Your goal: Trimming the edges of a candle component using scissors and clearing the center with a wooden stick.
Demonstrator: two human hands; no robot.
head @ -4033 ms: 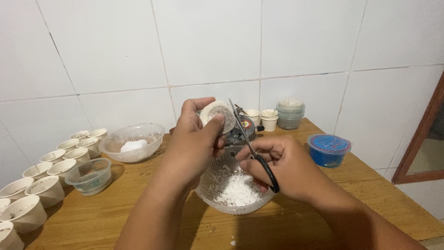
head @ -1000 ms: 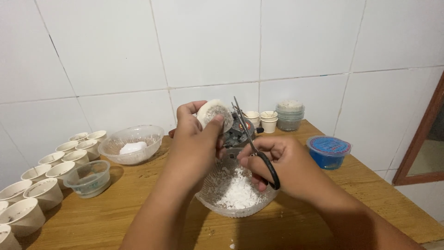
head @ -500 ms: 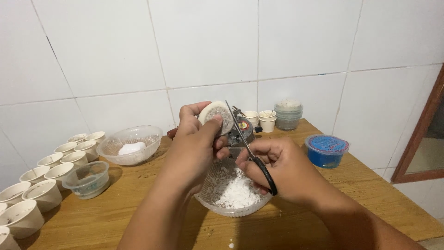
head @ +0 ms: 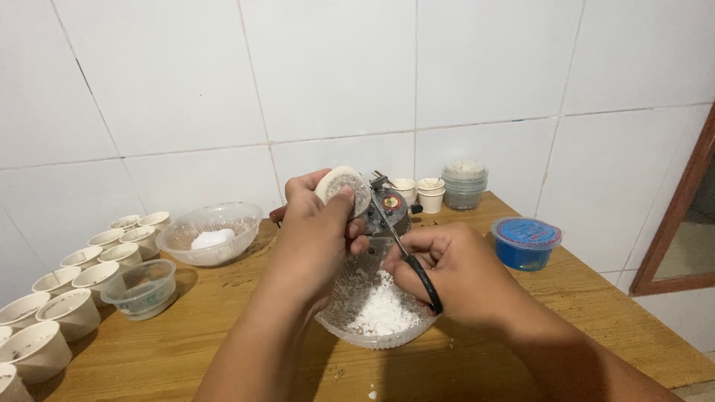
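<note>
A white-tiled wall backs a wooden table (head: 186,350) that carries the work. Above the table's middle, the left hand (head: 316,234) clamps a round white block (head: 341,187) between thumb and fingers, held up on edge. The right hand (head: 454,272) is closed around the black handle of a pair of scissors (head: 406,253), the blade tip resting against the block's lower edge. Whether the blades are apart or together cannot be determined.

Directly beneath both hands stands a clear plastic bowl (head: 376,339) containing a heap of white shavings (head: 383,313). A few white crumbs lie on the table in front of it.

Behind the hands, a dark round device with a red label (head: 391,205) is partly hidden. Farther back, near the wall, stand two small white cups (head: 418,193) and a stack of clear lidded containers (head: 465,182) with white contents on top. To the right sits a blue lidded tub (head: 526,243).

To the left, a larger clear bowl (head: 212,232) holds one white lump. In front of it, a small clear tub (head: 141,288) holds a shallow, clear layer. Along the left edge runs a double row of white cups (head: 71,286); their contents cannot be seen from here.
</note>
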